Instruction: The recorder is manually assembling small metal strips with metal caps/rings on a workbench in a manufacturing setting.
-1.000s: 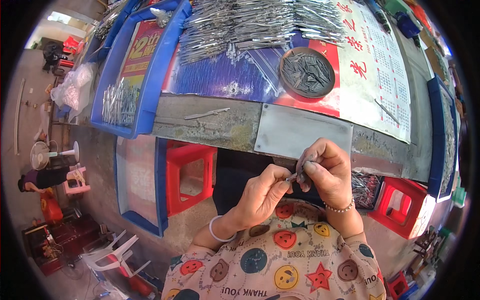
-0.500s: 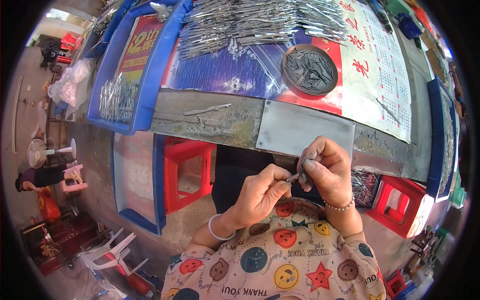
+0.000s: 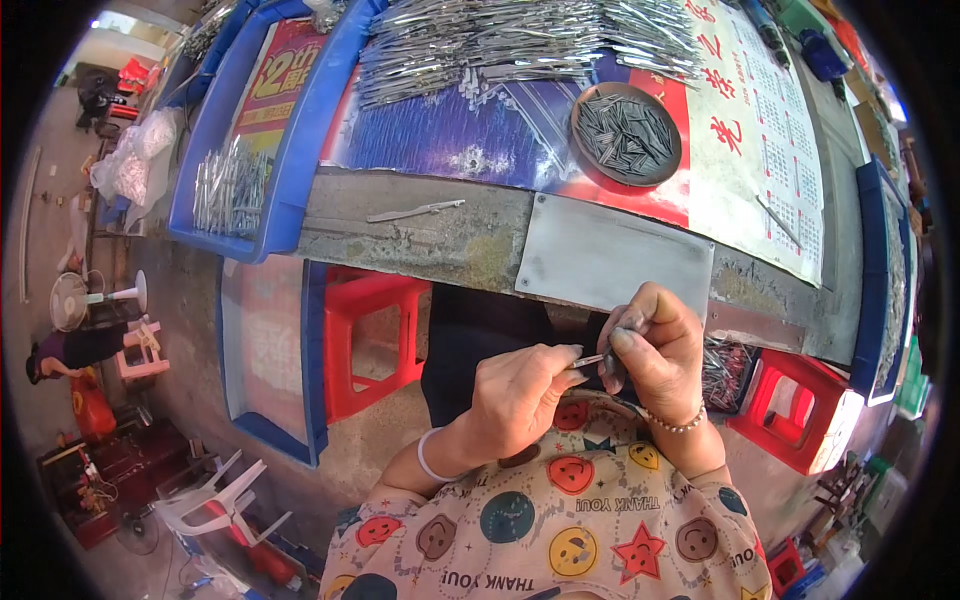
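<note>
Close in front of my patterned shirt, both hands meet over a thin metal piece (image 3: 588, 360). My left hand (image 3: 515, 395) pinches it between thumb and fingers, with a short, narrow length showing. The piece's far end reaches the fingers of my right hand (image 3: 655, 350). That hand is closed, with darkened fingertips curled together; whatever lies inside them is hidden. Beyond my hands, a flat metal plate (image 3: 615, 255) is fixed at the bench edge. Farther back, a round brown bowl (image 3: 627, 182) holds many short dark metal strips (image 3: 625, 130).
Long silver metal pieces (image 3: 500, 40) lie heaped at the back of the bench. One single piece (image 3: 416, 210) rests near the bench's front edge. A blue tray (image 3: 285, 190) with similar pieces stands left. Red stools (image 3: 372, 345) and a tray of metal parts (image 3: 728, 370) are below.
My left hand has turned, bringing its knuckles up over the thin metal piece. My right hand stays almost in place, its fingers slightly shifted. The view has moved slightly.
</note>
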